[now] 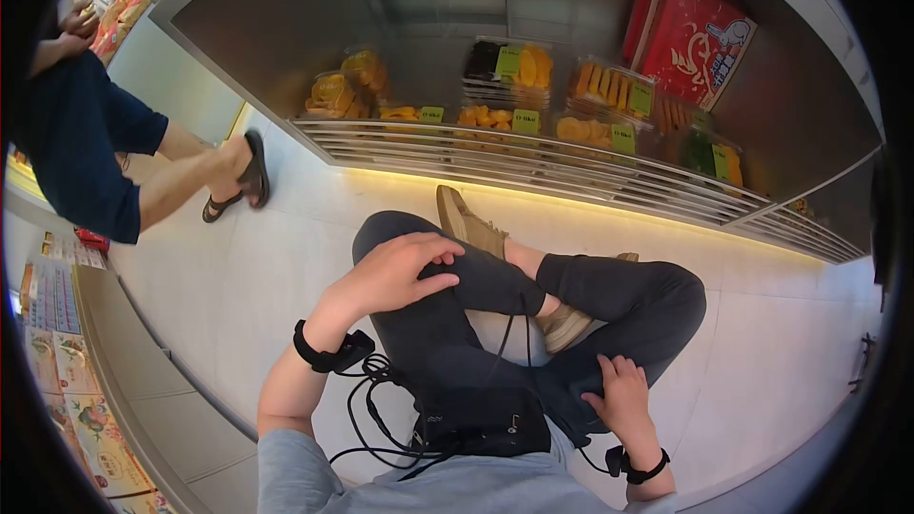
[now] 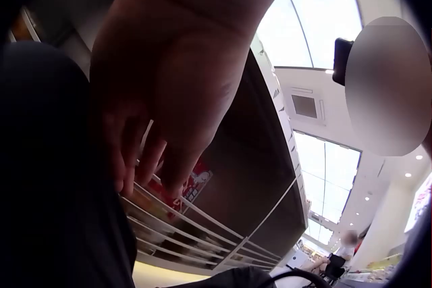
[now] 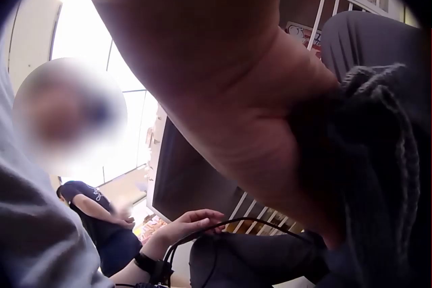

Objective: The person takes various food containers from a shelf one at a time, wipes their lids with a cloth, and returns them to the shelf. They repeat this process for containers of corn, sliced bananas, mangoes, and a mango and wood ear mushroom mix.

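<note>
In the head view my left hand (image 1: 395, 273) rests on the left knee of my dark trousers (image 1: 495, 290), fingers loosely bent with nothing in them. My right hand (image 1: 625, 398) lies on the right thigh, relaxed and holding nothing. Seen from the left wrist, the left hand (image 2: 179, 79) hangs with its fingers pointing down beside the dark knee. The right wrist view has the right hand (image 3: 270, 126) large against the trousers, its fingers mostly hidden. A black pouch (image 1: 486, 419) with cables sits in my lap.
In front stands a display case (image 1: 400, 19) with a slatted front rail (image 1: 533, 162). It holds several fruit packs (image 1: 509, 67) and a red box (image 1: 690, 33). At the left a person in dark shorts (image 1: 86, 143) stands on the pale floor (image 1: 238, 276), near shelves of boxes (image 1: 90, 409).
</note>
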`<state>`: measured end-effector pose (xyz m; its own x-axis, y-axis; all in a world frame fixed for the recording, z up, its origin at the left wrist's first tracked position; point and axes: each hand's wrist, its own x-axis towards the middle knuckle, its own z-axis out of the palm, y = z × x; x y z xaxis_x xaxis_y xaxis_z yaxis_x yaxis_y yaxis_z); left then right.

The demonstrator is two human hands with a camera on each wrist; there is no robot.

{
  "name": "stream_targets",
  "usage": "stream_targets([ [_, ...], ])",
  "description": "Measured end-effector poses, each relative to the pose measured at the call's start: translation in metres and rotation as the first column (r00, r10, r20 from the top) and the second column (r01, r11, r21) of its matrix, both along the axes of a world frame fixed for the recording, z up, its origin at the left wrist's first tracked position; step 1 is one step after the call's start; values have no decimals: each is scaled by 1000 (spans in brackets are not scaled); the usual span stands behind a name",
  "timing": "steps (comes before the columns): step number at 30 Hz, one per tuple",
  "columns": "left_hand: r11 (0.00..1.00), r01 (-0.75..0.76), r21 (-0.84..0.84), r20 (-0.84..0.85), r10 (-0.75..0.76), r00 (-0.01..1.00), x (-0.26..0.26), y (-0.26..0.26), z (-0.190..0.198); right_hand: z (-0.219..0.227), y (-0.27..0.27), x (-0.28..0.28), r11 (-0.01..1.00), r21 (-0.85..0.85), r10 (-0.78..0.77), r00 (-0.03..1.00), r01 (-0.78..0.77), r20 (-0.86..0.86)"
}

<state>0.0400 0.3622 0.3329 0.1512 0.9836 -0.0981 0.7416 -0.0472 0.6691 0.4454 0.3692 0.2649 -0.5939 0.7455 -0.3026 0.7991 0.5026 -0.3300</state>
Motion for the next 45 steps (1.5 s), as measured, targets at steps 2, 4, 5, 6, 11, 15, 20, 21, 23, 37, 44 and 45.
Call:
stream_targets([
  [2, 985, -55, -161, 132, 77, 988, -16, 20, 13, -4, 2, 3, 996, -90, 11, 999, -15, -51],
  [4, 977, -56, -204, 236, 105, 966, -35, 41, 25, 12, 9, -10, 971, -238, -3, 993, -26, -118],
  [5, 969, -62, -239, 335, 142, 932, -46, 52, 27, 14, 15, -15, 970, -242, -8, 993, -20, -115],
  [6, 982, -96, -162, 206, 129, 970, -59, 63, 27, 15, 22, -17, 932, -363, -129, 938, 4, -321],
  [11, 838, -480, 259, -60, 510, 858, -160, 122, -7, 46, 82, -46, 638, -759, -411, 891, 130, -194],
  [15, 660, -536, 526, -386, 747, 542, -265, 150, -27, 34, 118, -82, 745, -667, -346, 847, -14, -404],
  [20, 716, -683, 148, -251, 695, 674, -344, 152, -66, 20, 127, -107, 598, -794, -513, 708, -112, -486],
  [21, 726, -687, 26, -388, 641, 662, -362, 153, -72, 17, 123, -106, 524, -844, -599, 654, -117, -462],
  [23, 750, -644, -154, -449, 528, 721, -377, 162, -81, 8, 116, -97, 489, -870, -675, 606, -60, -421],
  [37, 528, -825, -201, 100, 849, 519, -297, 162, -50, -36, 114, -66, 435, -900, -817, 430, 21, -385],
  [44, 525, -844, -110, 351, 815, 461, -320, 139, -61, -36, 129, -75, 453, -891, -813, 415, 14, -407],
  [45, 506, -857, -97, 343, 825, 448, -326, 137, -64, -37, 130, -75, 440, -898, -832, 389, 29, -395],
])
